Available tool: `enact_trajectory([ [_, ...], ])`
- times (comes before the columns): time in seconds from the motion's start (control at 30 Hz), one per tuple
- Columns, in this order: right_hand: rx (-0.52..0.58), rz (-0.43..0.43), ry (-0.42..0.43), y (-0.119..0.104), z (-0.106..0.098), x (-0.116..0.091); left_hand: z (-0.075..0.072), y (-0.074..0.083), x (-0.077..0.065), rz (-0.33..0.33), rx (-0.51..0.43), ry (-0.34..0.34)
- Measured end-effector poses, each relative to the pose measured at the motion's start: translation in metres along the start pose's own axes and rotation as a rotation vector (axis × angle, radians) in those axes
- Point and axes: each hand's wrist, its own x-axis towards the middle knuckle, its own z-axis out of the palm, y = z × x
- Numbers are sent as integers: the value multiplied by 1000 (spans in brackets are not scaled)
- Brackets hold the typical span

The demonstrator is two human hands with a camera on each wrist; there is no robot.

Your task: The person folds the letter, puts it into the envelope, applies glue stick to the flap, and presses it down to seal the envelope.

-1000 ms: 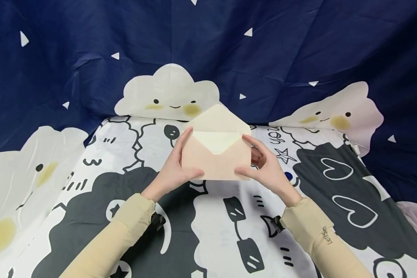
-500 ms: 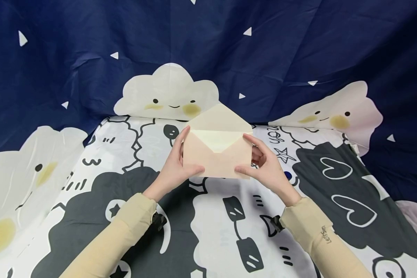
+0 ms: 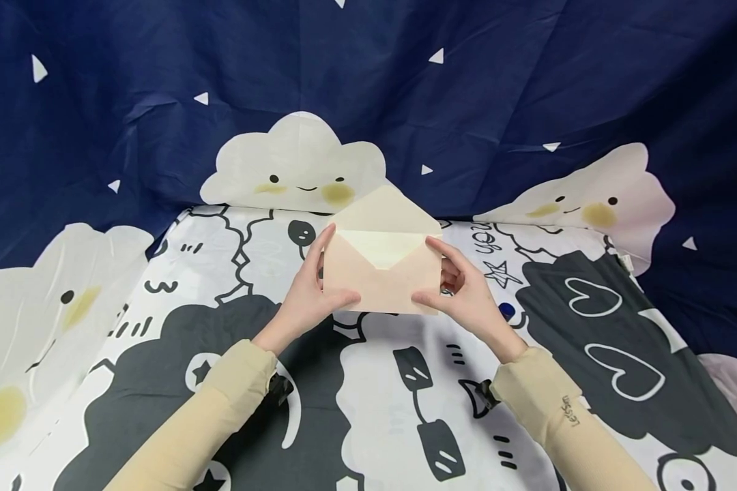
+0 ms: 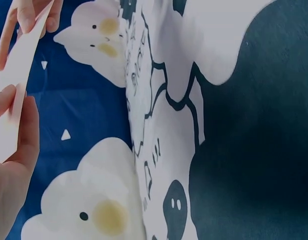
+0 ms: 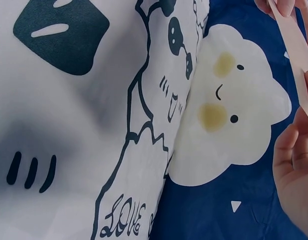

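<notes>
A pale pink envelope [image 3: 382,290] is held up in front of the person, its pointed flap [image 3: 385,208] raised and its cream inside showing. The left hand [image 3: 307,293] grips the left side, thumb across the front near the bottom corner and forefinger along the upper edge. On the opposite side the right hand [image 3: 463,290] pinches the envelope the same way, its other fingers curled behind. In the left wrist view the envelope [image 4: 14,85] appears nearly edge-on between both hands. The right wrist view catches the envelope [image 5: 296,55] at its right border.
Beneath the hands spreads a black-and-white cartoon-print cloth [image 3: 399,423]. A dark blue cloth [image 3: 368,75] with white triangles and clouds hangs behind it. A small round blue object [image 3: 507,311] shows just right of the right hand.
The envelope stays in both hands. It has shifted and tilted only slightly, and the right hand has edged a little to the left.
</notes>
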Motion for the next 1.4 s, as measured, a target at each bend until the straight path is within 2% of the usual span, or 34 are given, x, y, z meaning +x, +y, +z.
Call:
enact_trajectory([
  [0.37, -24, 62, 9, 2, 2, 2, -1, -3, 2, -19, 119, 37],
  [0.6, -39, 67, 18, 3, 3, 2, -1, -4, 3, -26, 178, 51],
  [0.97, -33, 66, 23, 3, 5, 2, -1, -3, 4, -84, 169, 29],
  [1.4, -36, 104, 17, 8, 5, 0, -1, -10, 2, -15, 141, 26],
])
